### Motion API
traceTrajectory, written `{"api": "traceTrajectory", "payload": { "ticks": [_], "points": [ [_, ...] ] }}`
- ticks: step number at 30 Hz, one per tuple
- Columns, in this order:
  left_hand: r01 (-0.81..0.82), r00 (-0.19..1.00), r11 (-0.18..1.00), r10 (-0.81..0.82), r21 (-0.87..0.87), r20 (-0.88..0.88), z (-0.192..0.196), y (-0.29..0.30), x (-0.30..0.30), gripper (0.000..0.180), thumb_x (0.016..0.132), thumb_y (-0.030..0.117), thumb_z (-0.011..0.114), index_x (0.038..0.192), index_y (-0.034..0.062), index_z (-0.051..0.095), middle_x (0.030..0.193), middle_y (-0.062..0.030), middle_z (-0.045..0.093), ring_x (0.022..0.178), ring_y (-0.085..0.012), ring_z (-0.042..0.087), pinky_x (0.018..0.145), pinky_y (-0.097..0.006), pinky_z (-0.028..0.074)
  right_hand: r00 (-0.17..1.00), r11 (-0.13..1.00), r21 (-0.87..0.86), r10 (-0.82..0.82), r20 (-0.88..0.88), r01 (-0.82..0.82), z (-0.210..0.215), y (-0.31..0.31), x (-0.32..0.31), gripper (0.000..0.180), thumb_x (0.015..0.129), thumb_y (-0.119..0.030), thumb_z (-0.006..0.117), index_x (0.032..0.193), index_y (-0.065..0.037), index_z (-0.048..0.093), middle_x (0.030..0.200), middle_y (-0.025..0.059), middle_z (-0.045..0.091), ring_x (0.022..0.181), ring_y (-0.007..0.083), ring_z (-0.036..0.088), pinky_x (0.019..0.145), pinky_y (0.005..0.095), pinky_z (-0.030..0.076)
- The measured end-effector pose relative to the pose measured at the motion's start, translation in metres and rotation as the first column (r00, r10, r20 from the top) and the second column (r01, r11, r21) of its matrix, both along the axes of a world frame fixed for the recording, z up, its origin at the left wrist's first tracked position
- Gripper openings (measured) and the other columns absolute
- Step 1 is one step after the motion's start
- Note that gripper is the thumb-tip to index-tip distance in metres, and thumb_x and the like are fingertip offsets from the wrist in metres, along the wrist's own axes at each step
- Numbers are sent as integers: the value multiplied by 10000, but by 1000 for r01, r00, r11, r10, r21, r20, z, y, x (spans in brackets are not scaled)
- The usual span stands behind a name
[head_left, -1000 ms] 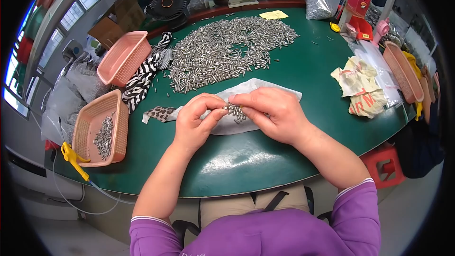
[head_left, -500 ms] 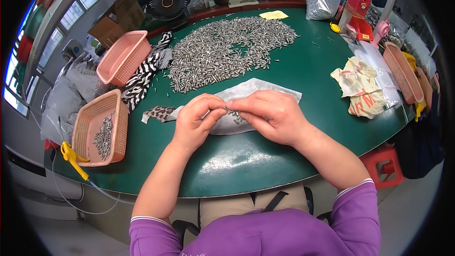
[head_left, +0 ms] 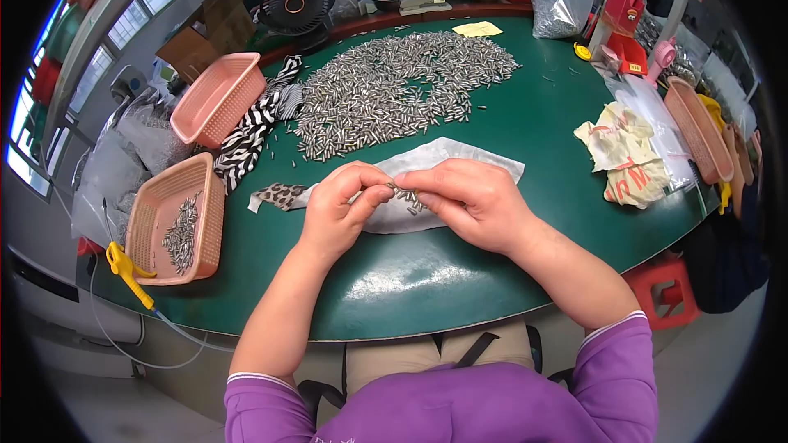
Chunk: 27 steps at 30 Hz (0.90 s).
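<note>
Green table [head_left: 566, 238], w/ wide heap of metal pcs [head_left: 353, 102] toward far side. Pale grey cloth [head_left: 396, 221] nearer. R hand [head_left: 480, 201] over cloth, index tip by L fingertips; can't tell if its grip's clamped. Few loose pcs [head_left: 416, 207] btwn hands. L hand [head_left: 338, 201]: thumb + index pinched on one small metal pc [head_left: 392, 186].
</note>
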<state>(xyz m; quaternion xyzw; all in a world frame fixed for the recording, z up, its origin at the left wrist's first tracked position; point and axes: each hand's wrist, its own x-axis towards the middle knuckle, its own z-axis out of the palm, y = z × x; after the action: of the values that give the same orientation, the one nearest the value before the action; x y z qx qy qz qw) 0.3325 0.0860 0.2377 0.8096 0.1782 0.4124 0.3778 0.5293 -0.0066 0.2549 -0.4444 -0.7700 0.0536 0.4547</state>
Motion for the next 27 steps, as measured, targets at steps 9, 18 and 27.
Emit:
{"api": "traceTrajectory", "payload": {
  "ticks": [9,18,27],
  "points": [
    [-17,999,993,21,119,-29,5,-1,1,74,818,41,683,852,4,628,825,-87,644,747,-203,611,650,-296,487,1000,1000,-17,-1,-18,0,-3,1,-1,275,823,-46,649,1086,-119,682,848,60,665,731,214,636,652,321,504],
    [66,980,997,-60,28,-190,3,-5,2,66,858,88,635,869,23,627,812,-89,620,765,-226,601,714,-328,482,950,957,195,-250,186,213,1,6,8,304,795,-100,640,1080,-202,655,807,16,610,740,218,617,611,336,500],
    [-340,931,921,357,191,-67,4,23,-20,117,919,128,570,944,26,621,841,-102,618,777,-238,618,697,-330,494,896,900,82,-435,92,428,-10,16,21,212,805,-213,696,996,-160,619,864,24,636,771,240,639,638,344,511]
  ]
}}
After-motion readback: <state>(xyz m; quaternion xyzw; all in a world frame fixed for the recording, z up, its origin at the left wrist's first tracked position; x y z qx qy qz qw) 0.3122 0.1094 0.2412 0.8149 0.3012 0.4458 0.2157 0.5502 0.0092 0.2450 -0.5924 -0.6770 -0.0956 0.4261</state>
